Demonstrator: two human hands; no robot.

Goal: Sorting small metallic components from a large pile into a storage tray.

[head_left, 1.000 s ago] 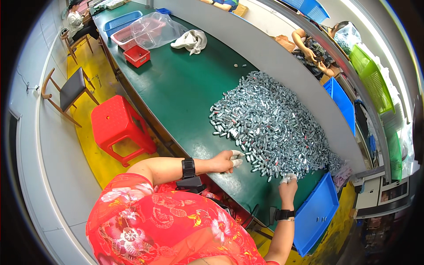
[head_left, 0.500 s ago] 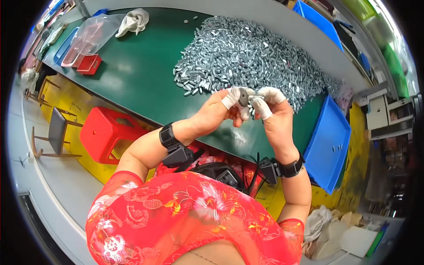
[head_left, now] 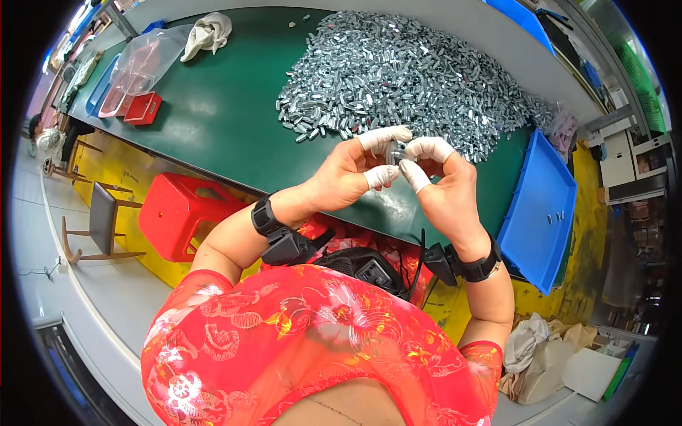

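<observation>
My left hand (head_left: 339, 179) and my right hand (head_left: 452, 199) meet over the near side of the green table. White covers wrap the thumb and forefinger of each hand. Between the left thumb and forefinger sits a small grey part (head_left: 391, 152), mostly hidden by the fingers. The right thumb and forefinger pinch at its side, on a small silvery metal piece (head_left: 401, 154); its exact shape is too small to make out. Just beyond the hands spreads a wide heap of small, oblong silvery metal pieces (head_left: 398, 78).
A blue tray (head_left: 536, 220) with a few metal pieces stands at the table's right end. On the green table (head_left: 227, 92), a red bin (head_left: 143, 108), a clear plastic bag (head_left: 149, 60) and a white cloth (head_left: 207, 35) lie far left. A red stool (head_left: 177, 216) stands left.
The left forefinger has stretched out over the grey part, which showed as a round dark disc before. The right fingers have closed in around it. The whole view has shifted slightly.
</observation>
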